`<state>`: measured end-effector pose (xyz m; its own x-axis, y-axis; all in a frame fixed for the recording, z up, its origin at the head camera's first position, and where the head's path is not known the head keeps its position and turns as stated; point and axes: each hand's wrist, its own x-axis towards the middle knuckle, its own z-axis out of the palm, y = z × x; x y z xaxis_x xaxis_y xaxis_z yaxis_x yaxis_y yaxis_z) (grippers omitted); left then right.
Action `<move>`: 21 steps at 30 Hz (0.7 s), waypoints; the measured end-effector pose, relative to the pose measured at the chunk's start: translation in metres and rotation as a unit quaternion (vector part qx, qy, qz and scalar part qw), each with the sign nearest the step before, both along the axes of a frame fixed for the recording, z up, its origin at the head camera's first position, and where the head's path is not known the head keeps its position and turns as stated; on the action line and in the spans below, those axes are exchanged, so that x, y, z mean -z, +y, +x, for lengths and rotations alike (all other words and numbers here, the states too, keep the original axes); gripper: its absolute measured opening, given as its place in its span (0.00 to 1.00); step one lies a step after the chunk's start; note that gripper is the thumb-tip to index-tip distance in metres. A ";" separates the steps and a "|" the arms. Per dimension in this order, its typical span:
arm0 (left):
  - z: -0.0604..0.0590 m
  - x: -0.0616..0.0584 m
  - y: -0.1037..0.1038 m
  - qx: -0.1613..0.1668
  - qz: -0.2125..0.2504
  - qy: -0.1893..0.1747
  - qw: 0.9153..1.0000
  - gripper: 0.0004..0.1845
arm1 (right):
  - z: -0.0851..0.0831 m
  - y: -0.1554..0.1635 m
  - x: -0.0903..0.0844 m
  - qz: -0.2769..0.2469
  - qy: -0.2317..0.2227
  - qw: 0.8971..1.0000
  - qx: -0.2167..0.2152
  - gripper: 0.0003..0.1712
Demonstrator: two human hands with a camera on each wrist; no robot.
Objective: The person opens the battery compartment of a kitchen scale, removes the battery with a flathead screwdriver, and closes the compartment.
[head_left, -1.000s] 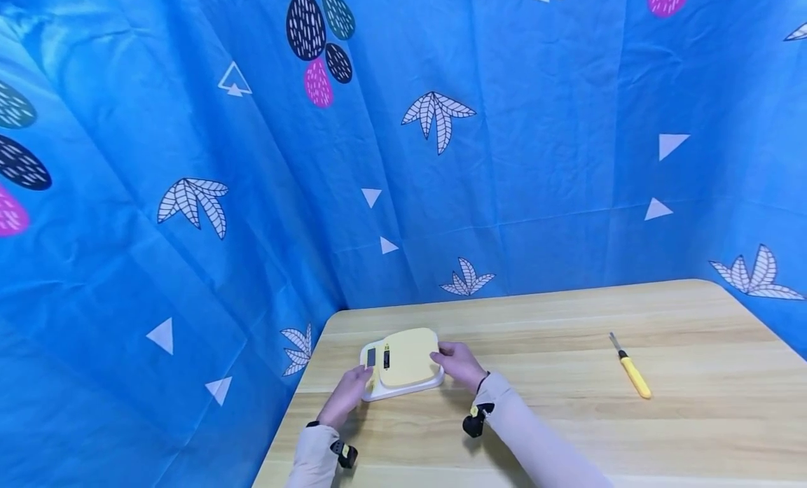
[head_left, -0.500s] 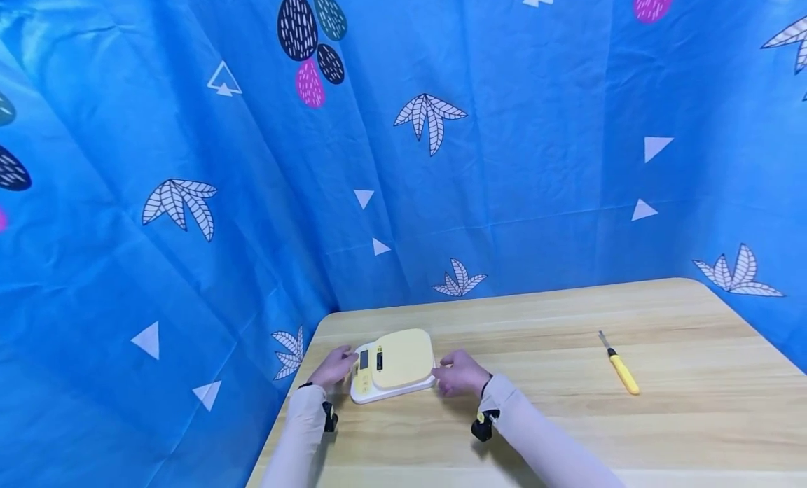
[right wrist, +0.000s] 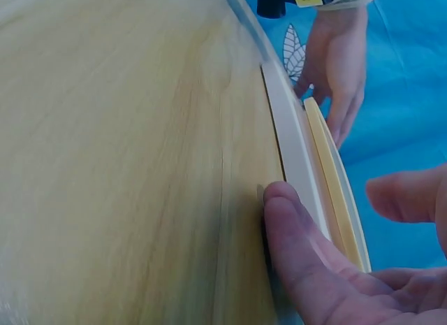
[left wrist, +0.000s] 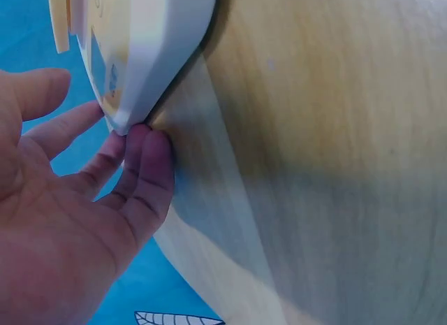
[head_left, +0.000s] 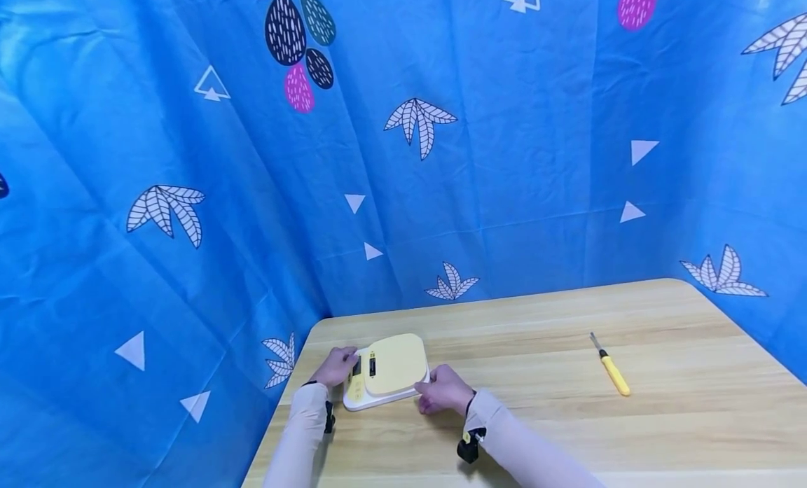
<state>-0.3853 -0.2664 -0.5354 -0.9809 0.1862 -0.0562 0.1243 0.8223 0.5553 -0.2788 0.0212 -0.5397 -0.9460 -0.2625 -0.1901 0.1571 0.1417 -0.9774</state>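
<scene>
A kitchen scale (head_left: 397, 364), with a white base, a pale yellow platform and a small dark display, lies flat at the table's left side. At its far left corner is my left hand (head_left: 336, 367). In the left wrist view, the left fingertips (left wrist: 155, 147) touch the white corner, gently bent, with the thumb standing apart. My right hand (head_left: 445, 390) is at the scale's near right corner. The right wrist view has a right finger (right wrist: 283, 213) along the white side of the base, while the thumb (right wrist: 405, 194) hovers clear of the platform.
A yellow-handled tool with a thin metal shaft, like a screwdriver (head_left: 609, 365), lies to the right on the wooden table (head_left: 523, 432). A blue patterned curtain (head_left: 529, 159) hangs behind the table and along its left side.
My left hand has gone from the scale's near left side to its far left corner. The right hand has slid from the right edge to the near right corner. The head view has turned slightly right.
</scene>
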 end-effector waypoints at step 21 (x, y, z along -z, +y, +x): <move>0.023 -0.002 0.009 -0.019 -0.026 -0.019 0.999 0.09 | -0.008 0.025 0.001 0.036 0.025 0.999 0.032 0.13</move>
<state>-0.3626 -0.2570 -0.5337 -0.9840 0.1454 -0.1031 0.0722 0.8539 0.5155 -0.2865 0.0457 -0.5406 -0.9690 -0.1887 -0.1595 0.1202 0.2038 -0.9716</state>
